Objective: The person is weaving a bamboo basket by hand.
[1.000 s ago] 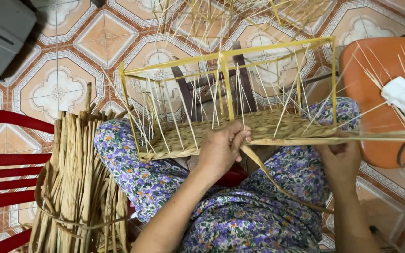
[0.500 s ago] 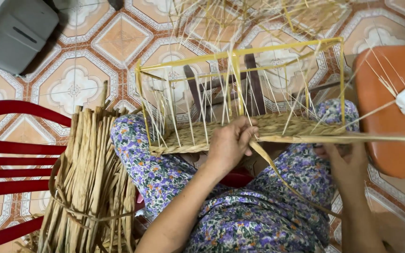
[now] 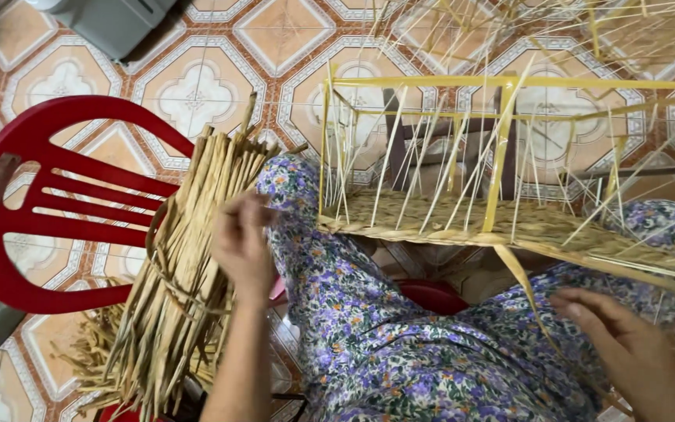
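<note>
Reaching left hand [image 3: 242, 248] touches the straw bundle [image 3: 181, 273], grip not closed.

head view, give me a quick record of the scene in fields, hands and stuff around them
left hand: at the straw bundle, fingers among the strips
right hand: low over the lap, by a loose strip hanging from the frame; grip unclear
frame: yellow, rests on the lap, woven base with thin strands standing up
bundle: tied with a band, leaning by the left knee
chair: red plastic, behind the bundle
clothing: floral trousers
floor: patterned tiles
</note>
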